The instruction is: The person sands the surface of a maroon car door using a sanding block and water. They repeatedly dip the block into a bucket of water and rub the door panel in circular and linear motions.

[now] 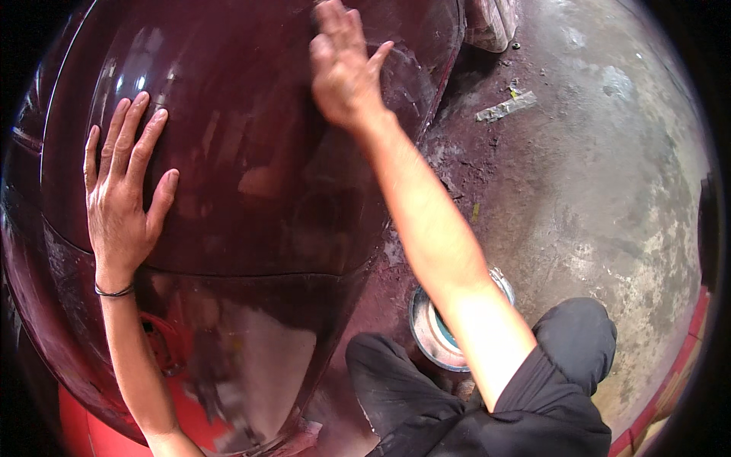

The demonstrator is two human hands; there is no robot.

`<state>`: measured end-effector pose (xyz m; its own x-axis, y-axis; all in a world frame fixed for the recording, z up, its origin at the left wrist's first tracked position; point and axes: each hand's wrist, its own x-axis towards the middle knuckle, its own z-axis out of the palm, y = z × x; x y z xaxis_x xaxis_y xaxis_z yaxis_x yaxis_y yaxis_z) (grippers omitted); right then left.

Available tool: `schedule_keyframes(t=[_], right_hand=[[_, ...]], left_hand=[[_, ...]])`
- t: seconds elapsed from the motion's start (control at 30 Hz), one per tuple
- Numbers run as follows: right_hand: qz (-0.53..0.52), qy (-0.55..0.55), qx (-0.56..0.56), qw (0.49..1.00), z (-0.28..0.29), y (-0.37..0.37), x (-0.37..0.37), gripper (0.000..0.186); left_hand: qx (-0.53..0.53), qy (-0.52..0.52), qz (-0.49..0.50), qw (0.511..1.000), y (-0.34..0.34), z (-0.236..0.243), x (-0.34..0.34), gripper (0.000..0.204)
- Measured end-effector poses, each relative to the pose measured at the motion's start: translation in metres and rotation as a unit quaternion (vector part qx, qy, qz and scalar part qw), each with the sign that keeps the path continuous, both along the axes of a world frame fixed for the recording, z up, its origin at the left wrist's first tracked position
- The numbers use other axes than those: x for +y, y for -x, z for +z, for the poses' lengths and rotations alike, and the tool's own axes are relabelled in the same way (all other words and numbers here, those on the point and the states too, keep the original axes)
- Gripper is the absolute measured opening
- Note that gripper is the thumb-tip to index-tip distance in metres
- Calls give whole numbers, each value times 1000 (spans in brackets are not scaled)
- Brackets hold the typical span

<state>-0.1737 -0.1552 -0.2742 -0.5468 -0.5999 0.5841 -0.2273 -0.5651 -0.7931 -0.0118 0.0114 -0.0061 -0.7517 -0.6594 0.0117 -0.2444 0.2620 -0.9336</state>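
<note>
A dark maroon, glossy car body panel (228, 206) fills the left half of the view, with seams crossing it. My left hand (126, 183) lies on it with fingers spread and a thin dark band at the wrist. Higher up, near the panel's right part, my right hand (346, 72) is stretched out with thumb apart and slightly blurred fingers on or just over the surface. Whether anything thin is under its palm cannot be made out. A whitish, dusty patch marks the panel to the right of that hand.
A round metal container (426, 331) stands between my dark-trousered legs, partly behind my right forearm. The concrete floor (594, 190) has purple stains and a strip of crumpled tape (506, 105). A pale folded item (491, 23) is at the top, and a red edge (689, 320) runs at the right.
</note>
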Motion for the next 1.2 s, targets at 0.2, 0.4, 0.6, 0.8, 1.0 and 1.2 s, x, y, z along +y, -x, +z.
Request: schedule_keyframes(t=[0.2,0.4,0.6,0.8,1.0,1.2], right_hand=[[-2,34,85,996,-5,-57,56,64],[31,-4,79,996,-35,-63,63,65],[31,-76,-6,997,-45,-13,14,62],[95,-75,106,987,-110,-137,159,73],[45,-138,27,989,-88,-15,27,65],[80,-89,0,993,-105,-103,113,71]], left_hand=[[-2,0,20,1000,0,0,2,61],[9,-1,8,1000,-5,-1,4,60],[2,3,12,1000,0,2,1,60],[5,4,11,1000,-1,0,1,60],[0,11,-8,1000,-7,0,-2,61],[4,10,10,1000,-7,3,3,61]])
